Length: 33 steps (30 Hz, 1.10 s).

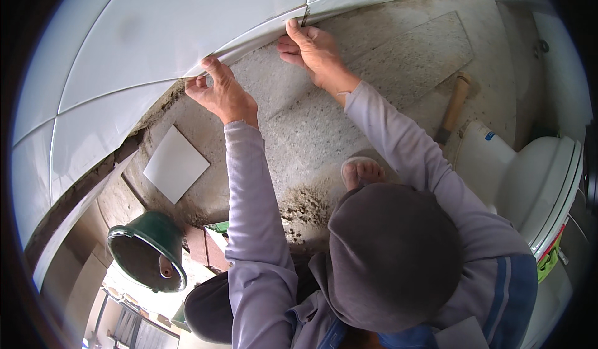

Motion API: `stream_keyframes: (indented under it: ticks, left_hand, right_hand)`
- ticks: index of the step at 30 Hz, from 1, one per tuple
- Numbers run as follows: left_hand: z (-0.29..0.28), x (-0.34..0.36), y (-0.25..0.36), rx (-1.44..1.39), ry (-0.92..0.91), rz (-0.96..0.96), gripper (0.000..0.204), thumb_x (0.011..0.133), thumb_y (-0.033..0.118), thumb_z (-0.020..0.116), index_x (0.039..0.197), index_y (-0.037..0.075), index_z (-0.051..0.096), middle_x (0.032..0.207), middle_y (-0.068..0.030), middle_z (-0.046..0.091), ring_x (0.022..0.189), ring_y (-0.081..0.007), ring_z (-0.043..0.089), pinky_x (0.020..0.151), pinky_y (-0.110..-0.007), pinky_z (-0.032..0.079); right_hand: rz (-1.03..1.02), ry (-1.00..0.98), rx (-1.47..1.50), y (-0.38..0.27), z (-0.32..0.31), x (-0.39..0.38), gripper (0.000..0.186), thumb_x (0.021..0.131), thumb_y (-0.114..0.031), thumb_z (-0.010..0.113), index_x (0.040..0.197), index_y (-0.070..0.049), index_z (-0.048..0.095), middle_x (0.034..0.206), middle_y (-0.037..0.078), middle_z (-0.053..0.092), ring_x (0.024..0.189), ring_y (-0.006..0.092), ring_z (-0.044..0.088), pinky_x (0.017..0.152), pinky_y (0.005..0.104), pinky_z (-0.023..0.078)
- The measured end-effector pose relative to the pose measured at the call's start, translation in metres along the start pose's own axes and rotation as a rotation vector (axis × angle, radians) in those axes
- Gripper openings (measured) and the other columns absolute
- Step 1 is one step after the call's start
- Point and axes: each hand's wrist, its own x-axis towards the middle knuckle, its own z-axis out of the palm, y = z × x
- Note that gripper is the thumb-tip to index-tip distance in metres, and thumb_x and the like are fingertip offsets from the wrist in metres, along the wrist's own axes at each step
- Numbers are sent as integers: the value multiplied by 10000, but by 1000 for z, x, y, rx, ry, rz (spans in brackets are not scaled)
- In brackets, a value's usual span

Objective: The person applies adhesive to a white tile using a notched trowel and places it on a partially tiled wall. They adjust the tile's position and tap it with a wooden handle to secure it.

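A narrow white tile strip [249,40] lies along the bottom edge of the large white wall tiles [156,31]. My left hand [223,94] pinches it near its left end, with the thumb on its face and the fingers curled below. Farther along, my right hand [314,55] grips the other end, its thumb pressed up by the vertical tile joint. What the fingertips do behind the strip is hidden. On the floor left of my left arm lies a loose white tile piece [176,164].
A green bucket [163,232] lies tipped at the lower left. Right of my right arm are a wooden-handled tool [458,103] and a white toilet [536,184]. A flat slab [436,47] rests on the rough floor, and dark crumbs [305,209] are scattered near my foot.
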Motion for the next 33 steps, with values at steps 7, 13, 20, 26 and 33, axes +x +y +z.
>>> stream_keyframes:
  ticks: [7, 13, 20, 26, 33]
  left_hand:
    - [2, -1, 1, 71, -16, -8, 666, 906, 448, 690, 1235, 30, 289, 1199, -95, 453, 1102, -178, 498, 1039, -376, 450]
    - [4, -2, 3, 40, -33, -6, 650, 917, 434, 683, 1249, 44, 283, 1222, -101, 421, 1102, -187, 503, 1019, -380, 464]
    - [7, -13, 2, -33, 38, -133, 834, 885, 437, 714, 1417, 77, 182, 1400, -175, 254, 1321, -294, 398, 1167, -506, 347]
    - [-8, -14, -9, 146, -2, -46, 774, 854, 494, 738, 1328, 0, 378, 1294, -175, 416, 1248, -286, 464, 1068, -456, 420]
    - [-13, 3, -11, 438, 33, -50, 986, 804, 760, 604, 1257, -96, 423, 1218, -193, 460, 1141, -286, 503, 962, -421, 448]
  right_hand:
    - [19, 1, -4, -4, -2, -1, 706, 860, -539, 695, 1162, 81, 545, 1149, 204, 633, 1071, 280, 658, 875, 375, 596]
    - [12, 1, -1, -2, -2, 3, 709, 850, -536, 711, 1164, 78, 550, 1129, 200, 638, 1063, 287, 658, 882, 391, 591]
    - [-1, 32, 248, -2, -16, -12, 518, 957, -269, 653, 1256, 111, 468, 1230, 236, 569, 1096, 314, 624, 956, 406, 562]
    - [-29, 37, 178, 2, -34, -22, 531, 982, -124, 586, 1404, 111, 366, 1317, 234, 522, 1138, 300, 602, 947, 388, 568]
    - [-125, 3, -55, 3, -28, -8, 481, 978, -96, 579, 1377, 121, 420, 1245, 214, 569, 1038, 268, 651, 868, 352, 601]
